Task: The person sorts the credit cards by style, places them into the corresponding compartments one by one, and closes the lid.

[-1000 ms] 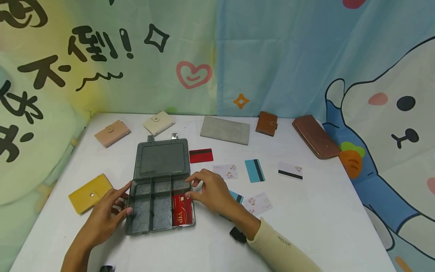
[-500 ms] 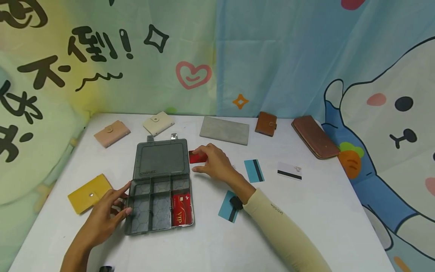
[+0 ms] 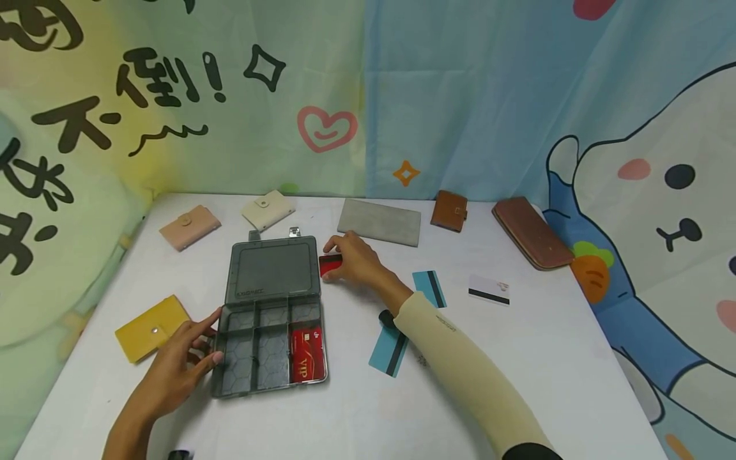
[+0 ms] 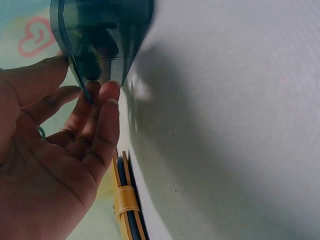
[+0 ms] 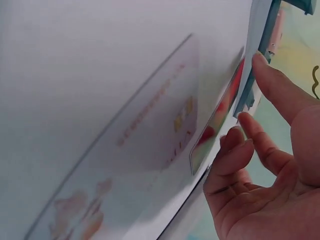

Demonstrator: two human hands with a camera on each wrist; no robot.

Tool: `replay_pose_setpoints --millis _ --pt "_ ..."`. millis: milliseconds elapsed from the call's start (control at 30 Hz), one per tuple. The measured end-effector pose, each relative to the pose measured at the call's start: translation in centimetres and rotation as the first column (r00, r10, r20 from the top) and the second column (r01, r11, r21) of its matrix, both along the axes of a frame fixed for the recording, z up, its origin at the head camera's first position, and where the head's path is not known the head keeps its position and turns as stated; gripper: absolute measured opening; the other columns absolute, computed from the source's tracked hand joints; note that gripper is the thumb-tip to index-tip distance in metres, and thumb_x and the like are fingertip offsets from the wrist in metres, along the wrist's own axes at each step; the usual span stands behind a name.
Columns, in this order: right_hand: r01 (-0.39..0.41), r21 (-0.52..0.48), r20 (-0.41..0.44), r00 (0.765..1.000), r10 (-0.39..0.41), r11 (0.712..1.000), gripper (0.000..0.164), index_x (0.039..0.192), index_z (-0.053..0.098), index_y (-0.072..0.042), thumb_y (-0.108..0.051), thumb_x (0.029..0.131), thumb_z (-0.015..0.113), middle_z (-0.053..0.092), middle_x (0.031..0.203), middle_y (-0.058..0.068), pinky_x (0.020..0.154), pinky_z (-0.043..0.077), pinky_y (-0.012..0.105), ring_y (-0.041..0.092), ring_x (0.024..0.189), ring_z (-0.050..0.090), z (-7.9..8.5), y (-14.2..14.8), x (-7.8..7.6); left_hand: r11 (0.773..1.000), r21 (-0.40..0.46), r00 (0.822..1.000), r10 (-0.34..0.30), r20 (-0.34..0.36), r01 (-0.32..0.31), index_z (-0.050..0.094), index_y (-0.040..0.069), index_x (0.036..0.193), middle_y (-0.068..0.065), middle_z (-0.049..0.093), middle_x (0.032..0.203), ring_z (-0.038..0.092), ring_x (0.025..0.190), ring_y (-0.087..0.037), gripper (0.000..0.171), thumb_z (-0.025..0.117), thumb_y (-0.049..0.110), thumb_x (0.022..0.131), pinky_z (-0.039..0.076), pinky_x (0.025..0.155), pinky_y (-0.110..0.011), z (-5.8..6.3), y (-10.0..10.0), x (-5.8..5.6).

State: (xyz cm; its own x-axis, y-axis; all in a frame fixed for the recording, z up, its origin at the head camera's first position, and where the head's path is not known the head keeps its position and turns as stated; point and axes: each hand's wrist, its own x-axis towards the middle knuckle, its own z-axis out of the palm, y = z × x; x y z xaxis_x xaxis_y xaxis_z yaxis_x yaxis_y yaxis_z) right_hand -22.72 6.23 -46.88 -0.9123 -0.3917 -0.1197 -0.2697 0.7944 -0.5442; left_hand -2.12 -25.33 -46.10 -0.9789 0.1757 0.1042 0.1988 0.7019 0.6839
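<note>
A dark translucent divided box (image 3: pixel 237 367) lies with its lid laid back, and a red VIP card (image 3: pixel 308 354) sits in its front-right compartment. My left hand (image 3: pixel 178 364) rests against the box's left side, fingertips touching the edge. My right hand (image 3: pixel 359 262) is at a second red card (image 3: pixel 330 264) with a dark stripe, beside the lid's right edge. The thumb and forefinger lie apart at the card's near and far edges; contact is hard to tell. In the right wrist view a white card (image 5: pixel 155 120) lies nearer the camera.
Two blue striped cards (image 3: pixel 428 289) and a white striped card (image 3: pixel 489 291) lie to the right. A yellow wallet (image 3: pixel 152 329) is at the left. Along the back lie pink (image 3: pixel 190 228), cream (image 3: pixel 268 209), grey (image 3: pixel 379 222) and brown wallets (image 3: pixel 450 211).
My right hand has left the box's right edge, moving back to the red card beside the lid. Its thumb and forefinger are now at that card. My left hand stays at the box.
</note>
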Motion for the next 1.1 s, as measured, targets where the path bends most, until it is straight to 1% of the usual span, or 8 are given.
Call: replay_pose_setpoints --millis 167,300,400,533,700,867,967,1100 --pt "0.027 0.029 0.014 1.0 -0.027 0.999 0.052 0.115 0.064 -0.017 -0.035 0.073 0.089 0.05 0.113 0.006 0.08 0.048 0.035 0.02 0.097 0.053 -0.2 -0.3 -0.2 1.0 0.001 1.0 0.0 0.008 0.0 0.039 0.015 0.154 -0.011 0.057 0.115 0.055 0.083 -0.002 0.079 0.075 0.001 0.085 0.053 0.068 -0.022 0.0 0.0 0.0" --pt "0.069 0.009 0.016 0.997 -0.069 0.998 0.047 0.107 0.064 -0.017 -0.035 0.072 0.091 0.05 0.109 0.005 0.078 0.045 0.035 0.02 0.094 0.051 -0.3 -0.2 -0.3 1.0 -0.001 1.0 -0.001 0.007 0.001 0.039 0.015 0.154 -0.012 0.057 0.115 0.055 0.083 -0.002 0.08 0.075 0.001 0.085 0.053 0.068 -0.022 0.0 0.0 -0.1" --pt "0.096 -0.011 -0.008 0.995 -0.096 0.995 0.043 0.102 0.064 -0.018 -0.035 0.072 0.09 0.052 0.105 0.002 0.077 0.045 0.035 0.018 0.093 0.052 -0.5 0.0 -0.4 1.0 0.005 1.0 -0.005 0.005 0.005 0.039 0.014 0.154 -0.012 0.057 0.115 0.056 0.083 -0.002 0.079 0.075 0.0 0.085 0.053 0.068 -0.023 0.0 0.0 -0.1" --pt "0.109 -0.047 -0.045 0.993 -0.112 0.993 0.035 0.1 0.063 -0.021 -0.033 0.077 0.087 0.059 0.096 -0.002 0.075 0.046 0.035 0.016 0.088 0.056 -0.7 0.3 -0.5 1.0 0.003 1.0 -0.004 0.009 0.004 0.039 0.014 0.154 -0.012 0.057 0.115 0.056 0.083 -0.002 0.079 0.075 0.001 0.085 0.053 0.067 -0.023 0.0 0.0 -0.1" --pt "0.137 -0.129 -0.049 0.988 -0.145 0.982 0.028 0.108 0.058 -0.024 -0.027 0.088 0.077 0.064 0.092 -0.005 0.075 0.048 0.034 0.015 0.088 0.06 -0.3 0.8 -0.1 1.0 -0.012 1.0 0.006 0.014 -0.006 0.038 0.015 0.154 -0.011 0.057 0.115 0.055 0.083 -0.002 0.08 0.075 0.002 0.085 0.053 0.067 -0.023 0.1 0.0 0.0" --pt "0.157 -0.228 -0.088 0.979 -0.181 0.961 0.032 0.124 0.057 -0.028 -0.023 0.095 0.069 0.063 0.089 -0.006 0.07 0.049 0.033 0.015 0.083 0.059 0.7 1.3 0.4 1.0 -0.008 1.0 0.004 0.009 -0.004 0.039 0.014 0.154 -0.011 0.057 0.114 0.055 0.082 -0.002 0.079 0.075 0.001 0.085 0.053 0.067 -0.023 0.0 -0.1 0.0" --pt "0.142 -0.291 -0.123 0.975 -0.185 0.946 0.036 0.13 0.057 -0.031 -0.021 0.097 0.066 0.062 0.088 -0.005 0.062 0.046 0.031 0.015 0.072 0.057 1.2 1.5 1.0 1.0 -0.005 1.0 0.0 0.005 0.0 0.039 0.014 0.154 -0.012 0.057 0.113 0.055 0.082 -0.001 0.079 0.075 0.001 0.085 0.053 0.067 -0.022 0.0 -0.1 0.0" --pt "0.09 -0.379 -0.14 0.978 -0.153 0.921 0.032 0.127 0.061 -0.029 -0.019 0.097 0.065 0.062 0.085 -0.004 0.051 0.041 0.03 0.017 0.057 0.052 2.0 1.7 2.3 1.0 0.002 1.0 -0.011 -0.01 0.011 0.04 0.011 0.153 -0.012 0.057 0.112 0.055 0.082 -0.002 0.077 0.075 0.0 0.085 0.053 0.067 -0.022 0.0 0.0 0.0"
